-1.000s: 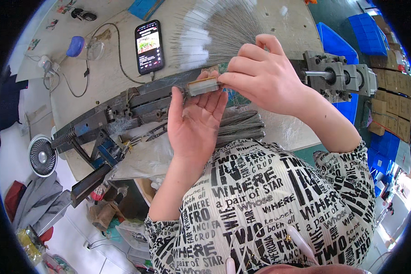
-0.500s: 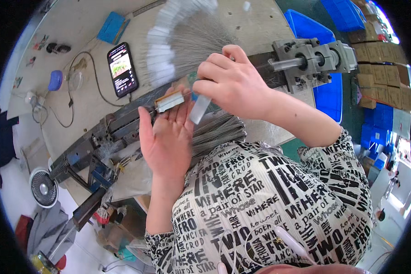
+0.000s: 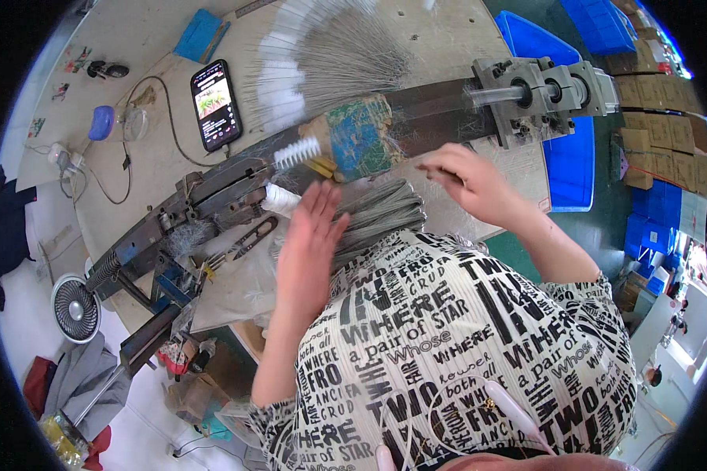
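My left hand (image 3: 313,235) is open, its slightly blurred fingers stretched beside a white thread spool (image 3: 281,199) and a bundle of grey twisted wires (image 3: 381,216). Right of that bundle, my right hand (image 3: 473,184) hovers with fingers loosely bent and apart; nothing shows in them. A short white spiral-bristle brush (image 3: 297,153) sits at the end of the dark metal bench fixture (image 3: 236,174). Next to it are a yellowish piece (image 3: 322,166) and a worn blue-and-tan wrapping (image 3: 361,137) on the bar. Black thread snips (image 3: 255,237) lie left of my left hand.
Behind the bar, wire-stemmed brushes with white bristle heads (image 3: 281,86) lie fanned out. A phone (image 3: 214,106) with a lit screen is on a cable. A metal shaft mechanism (image 3: 538,98) stands at right before a blue bin (image 3: 565,169). A small fan (image 3: 76,308) is at left.
My hands have moved apart and toward my body. The translucent strip has left my right hand, and the pale flat piece over my left palm is gone. The spiral brush now shows at the fixture.
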The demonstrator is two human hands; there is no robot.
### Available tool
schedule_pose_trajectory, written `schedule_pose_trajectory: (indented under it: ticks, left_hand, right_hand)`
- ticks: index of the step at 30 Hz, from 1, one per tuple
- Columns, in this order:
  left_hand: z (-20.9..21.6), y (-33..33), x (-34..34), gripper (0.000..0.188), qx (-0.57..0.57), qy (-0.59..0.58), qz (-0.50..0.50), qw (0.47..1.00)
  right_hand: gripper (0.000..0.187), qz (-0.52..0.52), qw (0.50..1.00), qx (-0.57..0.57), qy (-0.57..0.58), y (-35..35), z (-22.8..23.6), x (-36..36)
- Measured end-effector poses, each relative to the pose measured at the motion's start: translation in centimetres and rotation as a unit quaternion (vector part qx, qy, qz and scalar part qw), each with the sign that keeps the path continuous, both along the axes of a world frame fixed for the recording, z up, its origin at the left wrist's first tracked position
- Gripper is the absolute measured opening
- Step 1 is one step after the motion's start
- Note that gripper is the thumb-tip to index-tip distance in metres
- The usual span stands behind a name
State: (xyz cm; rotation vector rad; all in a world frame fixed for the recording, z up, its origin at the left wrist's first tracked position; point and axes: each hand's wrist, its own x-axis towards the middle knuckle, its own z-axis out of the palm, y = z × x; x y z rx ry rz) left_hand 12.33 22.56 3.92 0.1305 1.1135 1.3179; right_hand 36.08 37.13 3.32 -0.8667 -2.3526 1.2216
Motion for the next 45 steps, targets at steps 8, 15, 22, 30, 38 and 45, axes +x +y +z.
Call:
schedule_pose_trajectory:
  ticks: [8, 15, 22, 30, 38, 45]
  left_hand:
    - [-4.1, -21.0, -9.8, 0.045, -0.204, 0.104, 0.481, 0.846]
    - [-4.6, -26.0, -16.5, 0.03, -0.181, 0.17, 0.616, 0.748]
    - [-6.1, -27.7, -16.4, 0.028, -0.127, 0.118, 0.642, 0.746]
    - [-4.6, -15.4, -6.2, 0.035, -0.08, 0.128, 0.326, 0.933]
    - [-7.6, -10.5, -2.0, 0.047, -0.058, 0.544, -0.083, 0.833]
    - [-3.7, -8.6, -2.3, 0.044, -0.046, 0.565, -0.008, 0.824]
  right_hand:
    - [0.021, 0.03, 0.974, -0.027, -0.222, -1.7, -2.5, 0.1]
    - [0.02, 0.054, 0.978, 0.009, -0.202, -1.2, -1.5, -0.1]
    - [0.018, 0.046, 0.976, -0.001, -0.211, -2.4, -1.9, 0.7]
    - [0.027, -0.223, 0.956, -0.184, -0.049, -4.0, -4.7, 2.4]
    - [0.027, -0.229, 0.919, -0.315, -0.053, -5.6, -4.5, 2.2]
    - [0.017, -0.384, 0.853, -0.306, 0.178, -3.7, -3.5, 3.8]
